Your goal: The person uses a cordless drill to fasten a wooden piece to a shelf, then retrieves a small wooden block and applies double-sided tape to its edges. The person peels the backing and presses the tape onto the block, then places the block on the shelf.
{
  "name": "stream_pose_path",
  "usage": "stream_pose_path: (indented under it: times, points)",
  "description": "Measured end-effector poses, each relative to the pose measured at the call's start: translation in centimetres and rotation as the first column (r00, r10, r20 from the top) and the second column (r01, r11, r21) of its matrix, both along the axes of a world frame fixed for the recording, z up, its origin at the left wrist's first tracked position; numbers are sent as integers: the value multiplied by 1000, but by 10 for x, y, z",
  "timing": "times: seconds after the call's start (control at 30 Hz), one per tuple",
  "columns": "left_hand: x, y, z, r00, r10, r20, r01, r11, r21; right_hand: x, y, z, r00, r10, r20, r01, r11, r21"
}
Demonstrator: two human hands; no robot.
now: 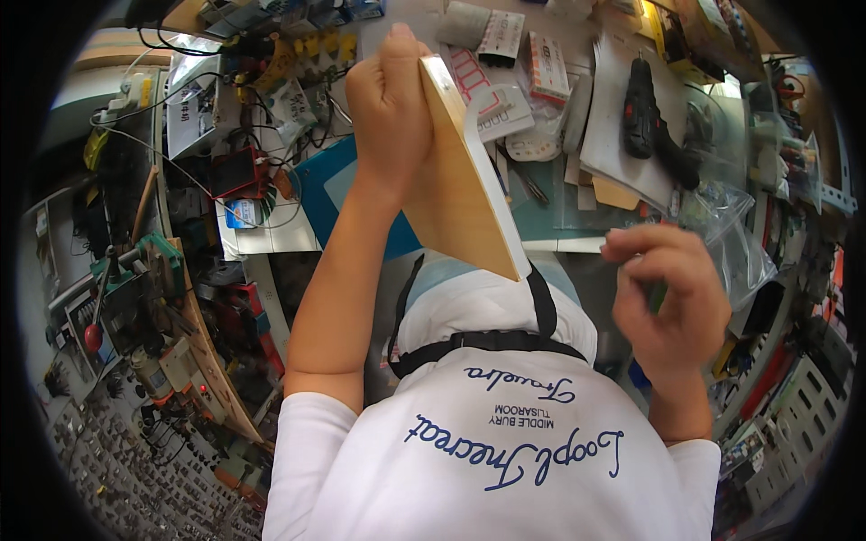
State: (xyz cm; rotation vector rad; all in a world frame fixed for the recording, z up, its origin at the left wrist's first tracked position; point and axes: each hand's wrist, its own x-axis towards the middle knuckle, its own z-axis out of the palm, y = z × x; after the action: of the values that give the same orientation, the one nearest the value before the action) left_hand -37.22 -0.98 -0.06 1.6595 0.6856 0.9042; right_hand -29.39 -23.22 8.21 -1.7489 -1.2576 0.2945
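Left hand [390,108] closed in a firm grip on the upper edge of a tilted wooden board [460,185] above the cluttered surface [541,212], right hand [672,293] curled nearby around a small green item [657,296], apart from board.

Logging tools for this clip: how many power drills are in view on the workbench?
1. A black cordless power drill lies on the grey sheets at the upper right of the cluttered workbench, beyond the right hand. Others may be hidden in the clutter.
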Motion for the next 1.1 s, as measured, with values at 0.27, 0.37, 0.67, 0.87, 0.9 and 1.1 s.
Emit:
stream_pose_path:
  times: [0.27, 0.37, 0.67, 0.87, 0.9, 1.1]
  points:
    - [15, 0, 21, 997, -29, -68, 43, 976, 214, 32, 78, -11, 915, 127, -384, -84, 988, 128]
    - [22, 10, 18, 998, 12, -68, 5, 967, 253, 38, 79, -8, 956, 135, -260, -103, 986, 132]
    - [52, 102, 15, 978, 159, 137, -121, 961, -248, 34, 5, 0, 986, 61, -153, -20, 967, 256]
    - [108, 108, 28, 970, 86, 229, 113, 673, -731, 28, -29, -6, 1000, 1, 29, -8, 969, 246]
    - [107, 125, 16, 939, -12, 344, 296, 538, -789, 27, -31, -9, 998, -3, 60, -12, 971, 237]
    - [170, 159, -49, 128, -455, 881, 955, -184, -234, 30, -71, -30, 981, -160, 112, 149, 984, 101]
